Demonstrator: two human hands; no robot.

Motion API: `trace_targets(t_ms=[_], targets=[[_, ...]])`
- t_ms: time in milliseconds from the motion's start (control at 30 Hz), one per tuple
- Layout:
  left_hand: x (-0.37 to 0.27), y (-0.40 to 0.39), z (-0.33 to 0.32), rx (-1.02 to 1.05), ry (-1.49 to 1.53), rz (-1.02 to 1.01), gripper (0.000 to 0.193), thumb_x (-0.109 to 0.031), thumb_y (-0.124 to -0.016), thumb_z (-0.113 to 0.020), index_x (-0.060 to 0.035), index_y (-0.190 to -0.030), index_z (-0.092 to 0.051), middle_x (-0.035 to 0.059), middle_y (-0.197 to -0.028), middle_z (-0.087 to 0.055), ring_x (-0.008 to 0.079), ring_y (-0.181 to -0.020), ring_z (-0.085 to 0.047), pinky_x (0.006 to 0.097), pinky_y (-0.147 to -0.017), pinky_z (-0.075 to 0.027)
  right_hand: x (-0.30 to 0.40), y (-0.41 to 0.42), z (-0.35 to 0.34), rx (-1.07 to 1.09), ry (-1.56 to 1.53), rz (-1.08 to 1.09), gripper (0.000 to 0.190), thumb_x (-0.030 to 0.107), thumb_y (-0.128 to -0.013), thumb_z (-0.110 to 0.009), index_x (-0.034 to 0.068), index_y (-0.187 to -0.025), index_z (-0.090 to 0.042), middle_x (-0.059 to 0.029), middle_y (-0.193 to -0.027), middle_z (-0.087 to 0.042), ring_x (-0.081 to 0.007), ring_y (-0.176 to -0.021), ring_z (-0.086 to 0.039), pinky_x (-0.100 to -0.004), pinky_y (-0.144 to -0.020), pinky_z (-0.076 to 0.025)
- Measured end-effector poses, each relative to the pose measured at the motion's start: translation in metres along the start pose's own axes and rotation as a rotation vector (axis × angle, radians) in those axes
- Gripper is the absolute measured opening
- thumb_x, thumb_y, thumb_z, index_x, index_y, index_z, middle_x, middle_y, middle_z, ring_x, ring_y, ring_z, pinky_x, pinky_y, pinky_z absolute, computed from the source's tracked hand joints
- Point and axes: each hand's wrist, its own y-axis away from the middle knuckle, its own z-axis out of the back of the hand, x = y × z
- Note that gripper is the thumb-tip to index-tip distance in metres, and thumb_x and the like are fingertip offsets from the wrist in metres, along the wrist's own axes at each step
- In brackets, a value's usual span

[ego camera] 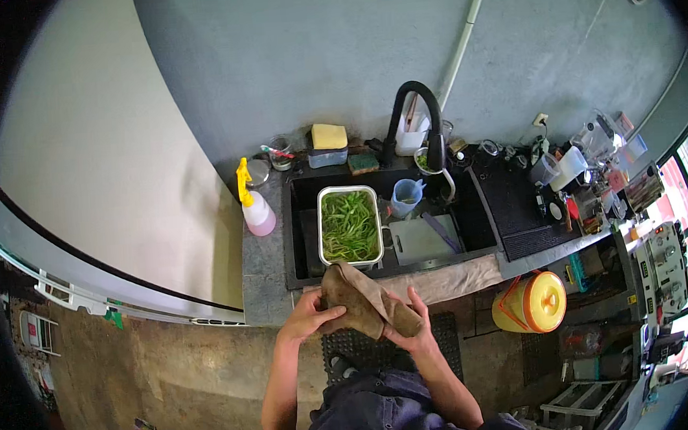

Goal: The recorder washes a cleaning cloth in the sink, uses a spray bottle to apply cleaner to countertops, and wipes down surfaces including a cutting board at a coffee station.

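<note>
A brown cloth [352, 306] hangs bunched between my two hands, in front of the sink's near edge. My left hand [312, 317] grips its left side with the thumb on top. My right hand [411, 323] holds its right end, with the cloth lying across the palm and fingers. Just beyond the cloth, a white-rimmed rectangular container [378, 222] full of green leaves in water stands in the black sink [391, 268]. To its right in the sink are a blue plastic jug [406, 196], a white cutting board [416, 240] and a purple-grey knife [439, 231].
A black faucet [413, 86] arches over the sink. A spray bottle [258, 214] stands left, sponges [328, 138] behind. Another cloth [460, 280] lies over the sink's front edge. A yellow drink cooler [527, 304] is at lower right; dishes crowd the black drying mat [513, 222].
</note>
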Motion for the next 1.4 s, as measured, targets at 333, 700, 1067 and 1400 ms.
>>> trace_targets(t_ms=[333, 700, 1067, 1400], targets=[[-0.087, 0.032, -0.062, -0.036, -0.934, -0.496, 0.051, -0.036, -0.086, -0.081, 0.0047, -0.073, -0.054, 0.0271, -0.069, -0.050, 0.0421, -0.062, -0.039, 0.0439, -0.058, -0.041, 0.032, -0.024, 0.026, 0.030, -0.189, -0.697, 0.057, 0.011, -0.097, -0.070, 0.000, -0.148, -0.048, -0.0120, -0.141, -0.057, -0.0190, -0.131, -0.053, -0.0358, -0.108, -0.045], [-0.105, 0.068, -0.016, -0.160, -1.108, -0.322, 0.035, -0.027, -0.082, -0.082, 0.0039, -0.090, -0.067, 0.0263, -0.074, -0.061, 0.0441, -0.068, -0.058, 0.0441, -0.063, -0.048, 0.033, -0.016, 0.059, 0.083, 0.431, -0.506, 0.022, 0.007, -0.091, -0.075, 0.001, -0.112, -0.075, -0.0043, -0.099, -0.074, -0.0132, -0.094, -0.066, -0.0311, -0.083, -0.053], [-0.087, 0.010, 0.015, -0.248, -1.250, -0.356, 0.021, -0.018, -0.080, -0.080, -0.0036, -0.094, -0.075, 0.0168, -0.091, -0.068, 0.0379, -0.086, -0.067, 0.0466, -0.076, -0.053, 0.105, -0.102, 0.101, 0.077, 0.941, -0.142, 0.031, -0.001, -0.085, -0.070, 0.009, -0.113, -0.079, -0.0128, -0.121, -0.068, -0.0275, -0.107, -0.066, -0.0392, -0.087, -0.055], [0.105, 0.001, 0.046, -0.417, -1.487, -0.624, 0.021, -0.005, -0.078, -0.069, -0.0097, -0.098, -0.077, 0.0036, -0.096, -0.059, 0.0250, -0.101, -0.059, 0.0447, -0.087, -0.046, 0.019, 0.003, 0.137, 0.063, 1.432, -0.001, 0.039, -0.005, -0.074, -0.072, 0.011, -0.108, -0.082, -0.0140, -0.109, -0.060, -0.0330, -0.103, -0.056, -0.0410, -0.090, -0.049]])
